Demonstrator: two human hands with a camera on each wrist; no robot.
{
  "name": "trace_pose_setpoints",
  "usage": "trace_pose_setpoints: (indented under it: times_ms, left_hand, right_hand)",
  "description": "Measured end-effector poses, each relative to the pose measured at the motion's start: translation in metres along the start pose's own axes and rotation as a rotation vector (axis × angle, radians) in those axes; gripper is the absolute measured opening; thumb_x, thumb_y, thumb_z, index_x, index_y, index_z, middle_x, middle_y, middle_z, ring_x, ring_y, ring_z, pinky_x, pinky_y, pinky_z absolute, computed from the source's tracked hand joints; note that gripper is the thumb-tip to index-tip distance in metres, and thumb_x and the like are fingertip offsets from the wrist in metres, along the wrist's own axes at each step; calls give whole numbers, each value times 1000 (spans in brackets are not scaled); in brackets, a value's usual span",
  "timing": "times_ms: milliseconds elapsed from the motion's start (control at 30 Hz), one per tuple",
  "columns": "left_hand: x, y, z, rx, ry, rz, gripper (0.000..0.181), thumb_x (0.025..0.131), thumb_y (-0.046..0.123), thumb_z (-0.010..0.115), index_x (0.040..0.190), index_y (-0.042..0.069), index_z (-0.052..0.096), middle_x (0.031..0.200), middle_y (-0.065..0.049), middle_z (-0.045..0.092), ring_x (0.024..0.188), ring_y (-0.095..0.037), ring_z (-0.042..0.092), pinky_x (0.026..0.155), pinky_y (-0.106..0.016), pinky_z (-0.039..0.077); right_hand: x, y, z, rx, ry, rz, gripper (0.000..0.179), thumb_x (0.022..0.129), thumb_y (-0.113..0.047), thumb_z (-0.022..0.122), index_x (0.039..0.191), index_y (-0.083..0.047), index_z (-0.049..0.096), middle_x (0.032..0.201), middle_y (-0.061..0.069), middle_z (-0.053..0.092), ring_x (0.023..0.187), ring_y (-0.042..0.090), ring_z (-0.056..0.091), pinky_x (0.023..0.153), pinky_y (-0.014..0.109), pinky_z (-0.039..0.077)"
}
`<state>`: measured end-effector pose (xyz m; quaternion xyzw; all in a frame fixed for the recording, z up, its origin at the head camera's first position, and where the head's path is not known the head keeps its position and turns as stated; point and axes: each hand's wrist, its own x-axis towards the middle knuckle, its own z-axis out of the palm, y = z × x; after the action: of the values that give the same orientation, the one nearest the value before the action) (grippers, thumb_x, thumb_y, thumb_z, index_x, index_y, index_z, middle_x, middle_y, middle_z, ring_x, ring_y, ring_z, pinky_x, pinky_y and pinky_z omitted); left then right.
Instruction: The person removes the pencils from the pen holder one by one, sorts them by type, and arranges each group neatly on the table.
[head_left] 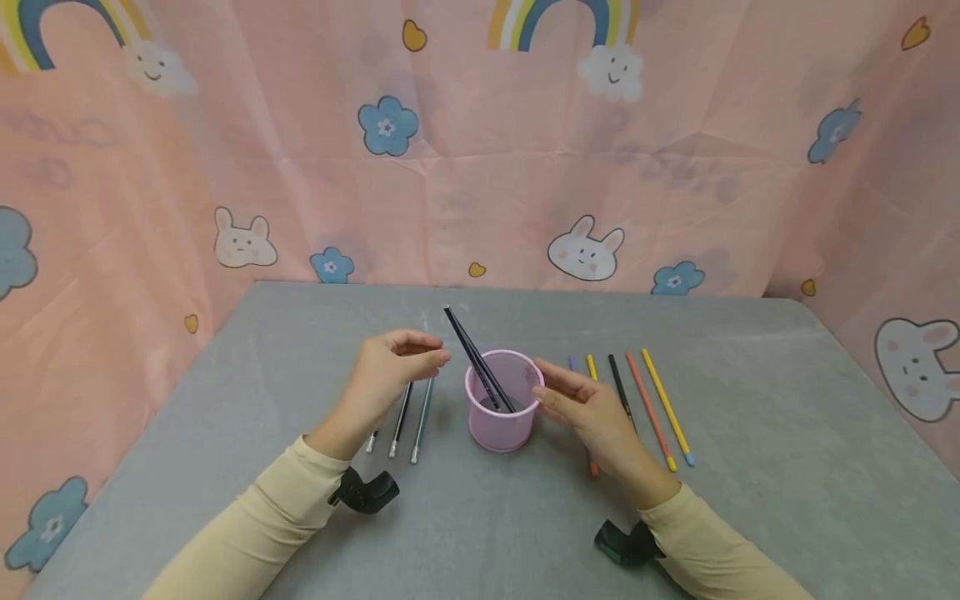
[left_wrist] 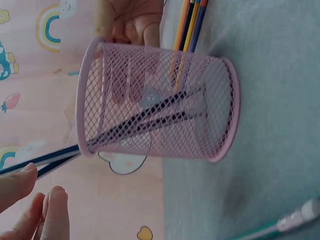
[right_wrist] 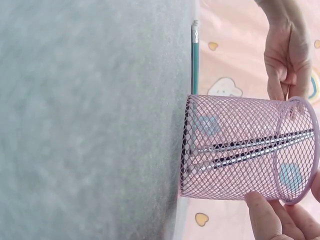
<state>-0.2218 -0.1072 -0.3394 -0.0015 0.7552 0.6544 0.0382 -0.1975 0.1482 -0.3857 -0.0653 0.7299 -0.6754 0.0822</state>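
A pink mesh pencil cup [head_left: 504,432] stands upright on the grey table. Two dark pencils [head_left: 476,360] lean inside it toward the left, their upper ends above the rim. My right hand [head_left: 596,412] grips the cup's right side, the thumb at the rim and the fingers along the mesh, as the right wrist view also shows. To the left of the cup, my left hand [head_left: 393,362] hovers with thumb and fingers slightly parted and nothing between them. Its fingertips are close to the leaning pencils. Below it lie a teal pencil [head_left: 423,417] and dark pencils [head_left: 401,425], partly hidden by the hand.
Right of the cup lies a row of pencils: a yellow one [head_left: 667,404], a coral one [head_left: 651,408], a black one [head_left: 619,383] and others partly behind my right hand. A pink printed curtain [head_left: 465,192] hangs behind the table [head_left: 750,533].
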Motion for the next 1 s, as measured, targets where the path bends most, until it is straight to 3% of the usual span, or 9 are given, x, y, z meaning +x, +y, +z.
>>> trace_pose_setpoints:
  times_ms: [333,433,667,1000]
  left_hand:
    - [-2,-5,19,-26,-4,55,32,76,13,76,104,0,66,101,-13,67,86,-16,67,77,-30,57]
    - [-2,-5,25,-27,18,73,34,75,14,77,105,2,66,101,-13,68,87,-16,66,77,-30,57]
    - [0,-7,32,69,101,85,34,73,23,79,100,7,67,97,-7,70,90,-15,66,79,-30,54]
    - [2,-9,39,18,138,93,31,75,25,78,97,6,66,93,-9,68,84,-16,66,77,-30,56]
  right_hand:
    - [-1,0,0,2,7,4,49,87,-22,66,133,-14,52,131,6,55,119,19,54,89,29,50]
    - [-1,0,0,5,6,-1,50,86,-24,67,133,-13,51,131,6,55,118,19,54,89,30,50]
    - [0,0,1,3,3,-13,48,87,-20,65,133,-13,51,131,7,55,118,18,55,89,28,50]
    - [-1,0,-1,12,-9,-24,51,86,-25,67,133,-12,51,131,7,56,118,19,54,89,29,50]
